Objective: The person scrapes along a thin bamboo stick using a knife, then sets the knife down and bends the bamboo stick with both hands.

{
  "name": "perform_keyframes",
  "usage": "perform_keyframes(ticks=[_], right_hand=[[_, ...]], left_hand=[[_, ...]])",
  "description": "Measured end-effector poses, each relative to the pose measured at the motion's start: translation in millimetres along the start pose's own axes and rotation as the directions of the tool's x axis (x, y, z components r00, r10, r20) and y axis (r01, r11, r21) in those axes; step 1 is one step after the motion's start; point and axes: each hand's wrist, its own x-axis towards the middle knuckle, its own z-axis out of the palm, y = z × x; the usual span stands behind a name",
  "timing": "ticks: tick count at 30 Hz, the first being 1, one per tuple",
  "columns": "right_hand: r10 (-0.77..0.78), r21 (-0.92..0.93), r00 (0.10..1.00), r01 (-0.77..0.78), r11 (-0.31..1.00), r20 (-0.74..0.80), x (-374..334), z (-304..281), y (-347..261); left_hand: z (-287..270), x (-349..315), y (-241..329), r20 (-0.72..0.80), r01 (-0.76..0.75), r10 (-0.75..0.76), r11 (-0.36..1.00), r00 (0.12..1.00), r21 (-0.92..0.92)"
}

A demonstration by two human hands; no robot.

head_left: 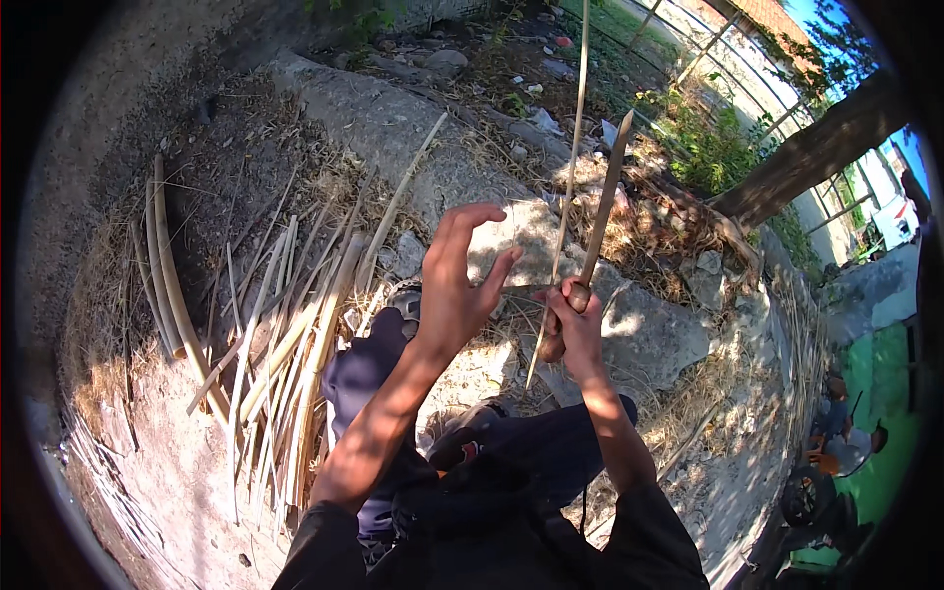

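My right hand (pixel 580 320) is closed around the wooden handle of a long machete (pixel 607 192), its narrow brownish blade pointing up and away. Along its left side runs a thin bamboo strip (pixel 570 177), passing by my right fingers with its lower end below them; whether they also pinch it I cannot tell. A short dark piece (pixel 524 289) sticks out leftward beside the right fingers, its kind unclear. My left hand (pixel 454 280) is raised to the left of the strip, fingers curved and apart, with nothing in it.
A pile of split bamboo strips (pixel 295 344) lies on the ground to my left. Before me are a stone ledge (pixel 659 339) and dry straw (pixel 649 236). A leaning tree trunk (pixel 816 152) stands far right. Several people (pixel 836 457) are by a green wall (pixel 885 413).
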Motion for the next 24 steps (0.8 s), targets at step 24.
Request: perform_keyframes(ticks=[24], right_hand=[[-0.325, 0.125, 0.942, 0.334, 0.934, -0.089, 20.6, 24.6, -76.6]], left_hand=[[-5.8, -25.6, 13.9, 0.781, 0.811, -0.365, 0.508, 0.506, -0.288]])
